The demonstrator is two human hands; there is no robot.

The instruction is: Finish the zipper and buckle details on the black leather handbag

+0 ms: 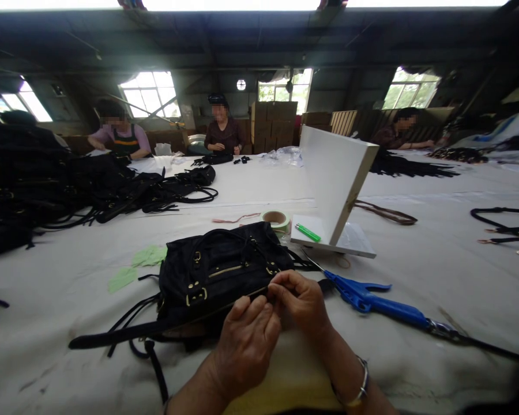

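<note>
- While the black handbag (218, 274) lies on the near table (436, 271), the right hand (300, 300) pinches its zipper.
- Left hand (246, 343) grips the bag's near edge; blue tool (378, 302) lies right.

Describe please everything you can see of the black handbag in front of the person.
The black handbag lies flat on the white table, close to the person. It looks like soft suede or fabric, with brass-coloured buckles, rings and a gold zipper across the front. Its handles rest on top, and long dark straps trail toward the left. Both hands touch its near edge: the left hand and the right hand pinch at the lower zipper.
</note>
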